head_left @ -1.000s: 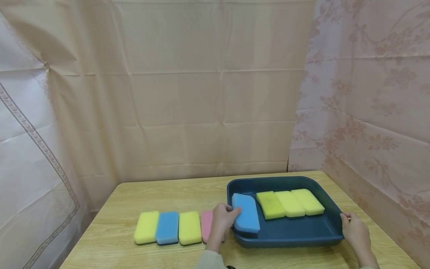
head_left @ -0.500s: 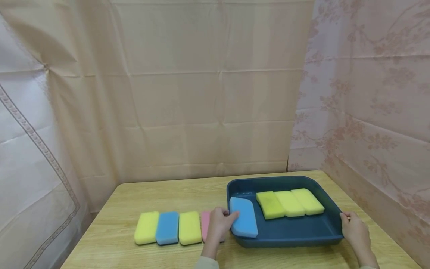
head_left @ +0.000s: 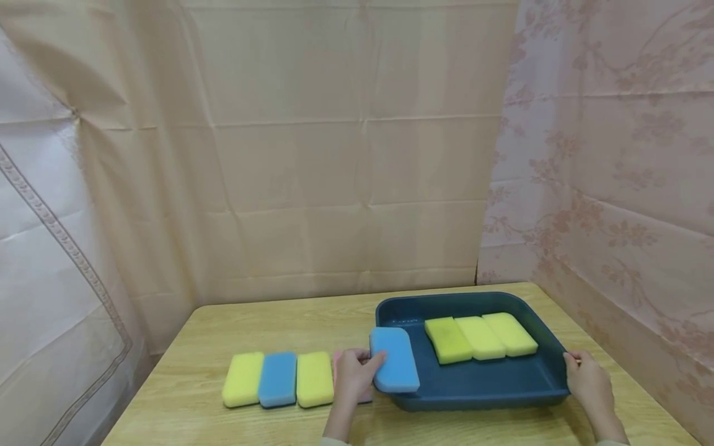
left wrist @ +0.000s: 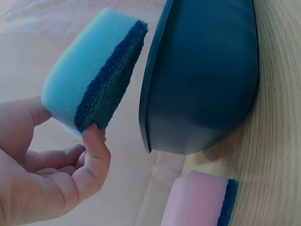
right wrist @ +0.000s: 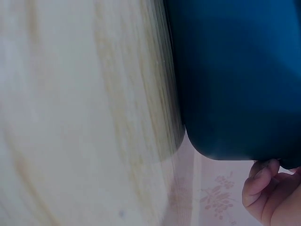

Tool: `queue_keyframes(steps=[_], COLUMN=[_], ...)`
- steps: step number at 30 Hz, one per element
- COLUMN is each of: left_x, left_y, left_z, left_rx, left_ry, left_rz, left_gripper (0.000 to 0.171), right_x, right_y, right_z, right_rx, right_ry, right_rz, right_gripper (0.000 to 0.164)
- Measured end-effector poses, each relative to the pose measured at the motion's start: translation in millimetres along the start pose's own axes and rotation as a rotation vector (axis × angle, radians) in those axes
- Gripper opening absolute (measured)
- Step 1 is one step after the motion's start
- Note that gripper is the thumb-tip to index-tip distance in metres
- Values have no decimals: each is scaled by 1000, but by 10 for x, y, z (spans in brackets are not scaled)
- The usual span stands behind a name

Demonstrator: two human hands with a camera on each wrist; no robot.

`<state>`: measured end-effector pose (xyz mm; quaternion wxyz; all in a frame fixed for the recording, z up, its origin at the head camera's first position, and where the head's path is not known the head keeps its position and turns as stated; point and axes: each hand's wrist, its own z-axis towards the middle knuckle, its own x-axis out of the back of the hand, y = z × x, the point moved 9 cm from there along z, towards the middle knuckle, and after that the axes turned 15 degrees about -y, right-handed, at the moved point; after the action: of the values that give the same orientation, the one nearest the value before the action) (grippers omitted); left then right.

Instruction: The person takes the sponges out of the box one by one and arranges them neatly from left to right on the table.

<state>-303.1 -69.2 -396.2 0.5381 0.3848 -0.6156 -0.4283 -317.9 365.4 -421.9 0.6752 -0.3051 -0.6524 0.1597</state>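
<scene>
The left hand (head_left: pixel 354 373) pinches a blue sponge (head_left: pixel 396 362) above the left rim of the dark blue tray (head_left: pixel 480 385); the right hand (head_left: pixel 592 384) grips the tray's right rim. Pale marks inside the tray's far-left corner are too small to read.

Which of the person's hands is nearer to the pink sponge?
Left. In the head view, the left hand, pinching a blue sponge, partly covers the pink sponge; the right hand is farther away, gripping the tray at its right end.

Rough-backed sponge (left wrist: pixel 89 66), smooth plastic tray (head_left: pixel 480 381)
</scene>
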Motion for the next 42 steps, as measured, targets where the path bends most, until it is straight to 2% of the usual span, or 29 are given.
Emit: queue_keyframes(steps=[5, 10, 14, 23, 29, 38, 42], left_x=[64, 94, 134, 268, 373, 519, 563], left_y=[-46, -101, -147, -206, -278, -367, -455], left_z=[-38, -90, -160, -284, -403, -540, -604], left_rx=[5, 15, 28, 75, 130, 109, 140], left_ry=[-15, -48, -40, -38, -39, -65, -63], left_rz=[-29, -105, -97, -68, -82, -103, -107], left_gripper=[36, 29, 28, 41, 48, 55, 58], right_x=[-11, 3, 3, 9, 0, 6, 3], right_y=[11, 6, -2, -4, -8, 2, -15], right_z=[3, 6, 9, 10, 6, 21, 14], right_rx=[-2, 27, 40, 28, 29, 11, 22], right_ry=[-15, 18, 33, 33, 25, 1, -2], right_rz=[-2, -10, -12, -4, -4, -4, -5], right_gripper=[37, 35, 33, 34, 35, 37, 36])
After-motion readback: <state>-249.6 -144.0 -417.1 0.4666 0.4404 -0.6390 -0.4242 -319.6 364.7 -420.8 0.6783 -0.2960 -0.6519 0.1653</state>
